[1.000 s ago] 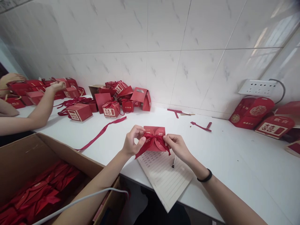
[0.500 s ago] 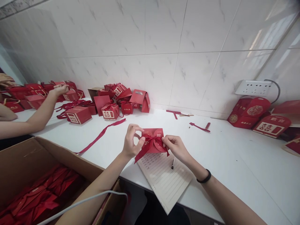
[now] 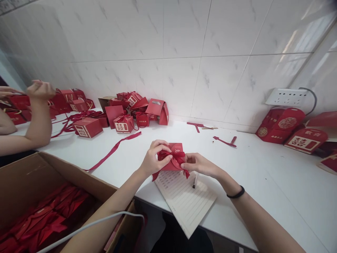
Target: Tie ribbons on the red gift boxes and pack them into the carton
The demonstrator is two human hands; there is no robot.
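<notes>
A small red gift box (image 3: 176, 147) with a red ribbon (image 3: 177, 156) tied in a bow across its top is between my hands, above the upper end of a lined notepad (image 3: 189, 207). My left hand (image 3: 155, 158) pinches the ribbon near the knot, thumb and fingertips on the left side of the bow. From the right, my right hand (image 3: 197, 164) grips the ribbon at the box's right edge, thumb against fingers. One ribbon tail hangs below the left hand, another below the right. A pen (image 3: 195, 181) lies on the notepad.
An open cardboard carton (image 3: 76, 172) holding red ribboned boxes stands at lower left. Several red boxes (image 3: 89, 127) and a loose ribbon (image 3: 113, 151) lie on the table. Red boxes (image 3: 300, 140) sit under a power strip (image 3: 286, 97). A co-worker's arm (image 3: 39, 123) is at far left.
My left hand has moved right, from the bow's left loop to near the knot. My right hand has shifted slightly lower on the ribbon. The co-worker's hand has moved left and up.
</notes>
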